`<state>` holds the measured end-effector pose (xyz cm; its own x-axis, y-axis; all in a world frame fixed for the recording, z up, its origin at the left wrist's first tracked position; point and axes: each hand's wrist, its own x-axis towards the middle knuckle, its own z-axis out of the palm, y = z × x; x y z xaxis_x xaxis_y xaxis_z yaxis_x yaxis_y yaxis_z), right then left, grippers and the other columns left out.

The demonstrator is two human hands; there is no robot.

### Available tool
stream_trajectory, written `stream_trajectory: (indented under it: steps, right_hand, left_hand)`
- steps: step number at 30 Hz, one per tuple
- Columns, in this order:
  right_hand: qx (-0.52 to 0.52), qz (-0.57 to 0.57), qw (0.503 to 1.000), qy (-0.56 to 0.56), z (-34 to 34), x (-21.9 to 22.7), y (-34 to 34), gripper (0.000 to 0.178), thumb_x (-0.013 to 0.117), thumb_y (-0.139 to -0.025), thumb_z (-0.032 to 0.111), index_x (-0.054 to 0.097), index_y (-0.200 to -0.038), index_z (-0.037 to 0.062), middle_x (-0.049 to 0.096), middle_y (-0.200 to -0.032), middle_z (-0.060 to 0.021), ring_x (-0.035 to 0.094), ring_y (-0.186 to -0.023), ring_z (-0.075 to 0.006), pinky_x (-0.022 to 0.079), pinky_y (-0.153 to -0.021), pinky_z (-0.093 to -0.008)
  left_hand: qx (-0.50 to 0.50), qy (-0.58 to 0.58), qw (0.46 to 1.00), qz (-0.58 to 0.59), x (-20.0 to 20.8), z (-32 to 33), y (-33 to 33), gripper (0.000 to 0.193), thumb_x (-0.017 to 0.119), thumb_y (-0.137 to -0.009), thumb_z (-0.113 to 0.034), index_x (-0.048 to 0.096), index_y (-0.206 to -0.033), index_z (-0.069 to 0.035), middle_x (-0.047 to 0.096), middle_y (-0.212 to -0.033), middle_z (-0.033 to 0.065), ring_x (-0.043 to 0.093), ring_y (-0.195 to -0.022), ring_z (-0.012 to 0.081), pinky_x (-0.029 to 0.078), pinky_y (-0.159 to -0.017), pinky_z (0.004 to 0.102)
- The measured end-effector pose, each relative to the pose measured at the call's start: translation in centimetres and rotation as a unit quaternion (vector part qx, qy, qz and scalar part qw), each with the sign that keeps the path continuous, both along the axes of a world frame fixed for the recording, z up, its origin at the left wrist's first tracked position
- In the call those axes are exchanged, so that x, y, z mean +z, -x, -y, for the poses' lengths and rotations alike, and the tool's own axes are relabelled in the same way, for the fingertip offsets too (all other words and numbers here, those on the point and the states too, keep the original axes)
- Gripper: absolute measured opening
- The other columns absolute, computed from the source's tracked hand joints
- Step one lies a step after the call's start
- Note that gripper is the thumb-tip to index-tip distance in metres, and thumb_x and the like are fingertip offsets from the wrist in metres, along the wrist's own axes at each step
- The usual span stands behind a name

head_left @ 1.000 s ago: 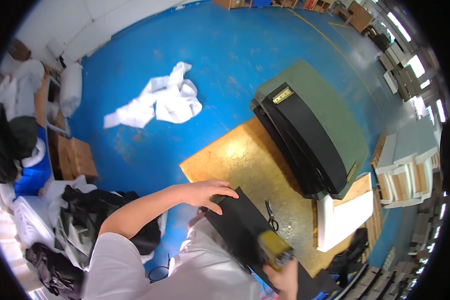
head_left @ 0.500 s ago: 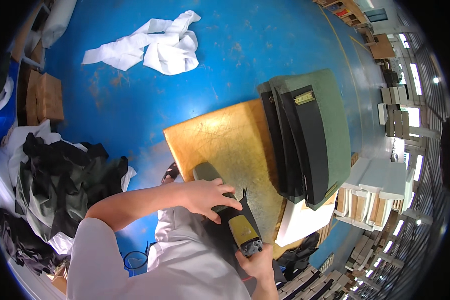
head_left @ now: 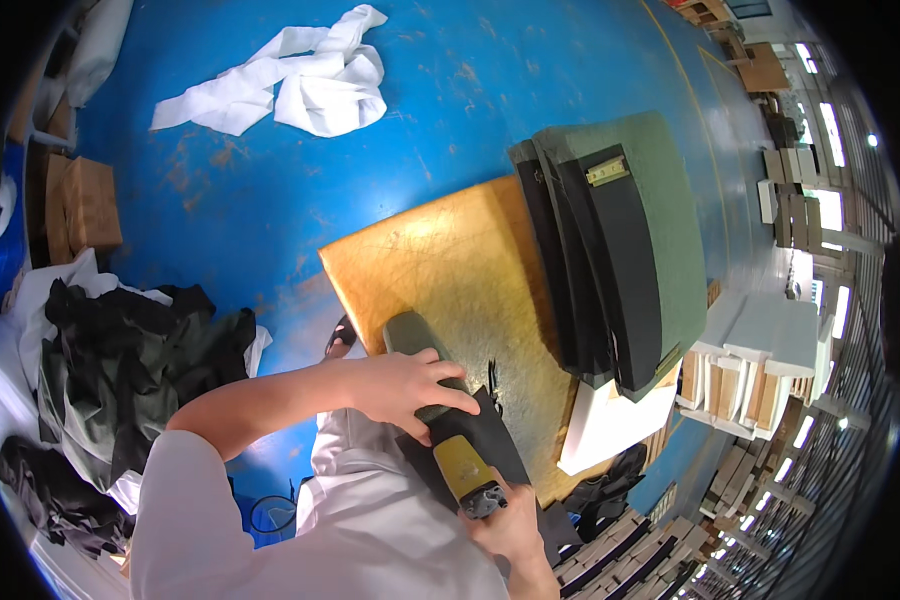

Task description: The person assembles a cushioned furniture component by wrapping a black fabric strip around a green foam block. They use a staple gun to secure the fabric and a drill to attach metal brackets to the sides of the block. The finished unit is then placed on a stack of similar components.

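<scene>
Left hand [head_left: 410, 385] now on dark panel [head_left: 440, 400]

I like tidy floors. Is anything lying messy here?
Yes. A crumpled white cloth lies loose on the blue floor, away from the yellow board. Dark clothes are heaped at the left. Nothing looks broken.

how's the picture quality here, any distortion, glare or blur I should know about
Head view: strong fisheye bend, with a black rim at the corners; the blue floor shows soft glare; bright window light blows out the right edge; the left hand and yellow board look sharp, without motion blur.
</scene>
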<state>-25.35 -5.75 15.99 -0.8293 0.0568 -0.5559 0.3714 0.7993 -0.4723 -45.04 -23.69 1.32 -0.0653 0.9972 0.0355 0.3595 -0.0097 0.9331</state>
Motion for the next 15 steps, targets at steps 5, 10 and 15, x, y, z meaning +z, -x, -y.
stream_trajectory:
  steps: [5, 10, 15]
  right_hand:
    - [-0.09, -0.034, 0.994, 0.059, -0.9, -0.4, -2.9, 0.054, 0.074, -0.066, 0.007, 0.064, -0.118, 0.0009, 0.065, -0.065, -0.0135, 0.068, -0.059, -0.0358, 0.054, -0.058, -0.0418]
    - [-0.472, -0.068, 0.856, 0.2, -2.6, 2.3, -12.6, 0.043, 0.061, -0.073, -0.005, 0.063, -0.117, -0.0019, 0.065, -0.083, -0.002, 0.061, -0.068, -0.0127, 0.049, -0.058, -0.0299]
    - [-0.618, -0.111, 0.778, -0.003, -6.4, 3.1, -26.7, 0.04, 0.056, -0.073, -0.002, 0.058, -0.113, 0.0004, 0.064, -0.078, -0.0068, 0.063, -0.063, -0.0151, 0.05, -0.053, -0.0301]
  left_hand:
    - [-0.008, 0.025, 1.0, 0.006, 1.2, 0.1, 0.5, 0.071, 0.08, -0.083, -0.032, 0.051, -0.148, -0.033, 0.046, -0.148, 0.0116, 0.05, -0.12, 0.0358, 0.05, -0.099, 0.0465]
    - [-0.021, 0.071, 0.996, -0.043, 2.3, -0.9, 0.6, 0.054, 0.074, -0.089, -0.029, 0.056, -0.14, -0.029, 0.048, -0.146, 0.0128, 0.05, -0.124, 0.0372, 0.049, -0.098, 0.0475]
    - [0.067, -0.038, 0.91, -0.408, 9.4, -7.3, -6.1, 0.029, 0.067, -0.079, -0.016, 0.07, -0.104, -0.002, 0.063, -0.126, 0.0166, 0.055, -0.127, 0.0366, 0.042, -0.11, 0.0574]
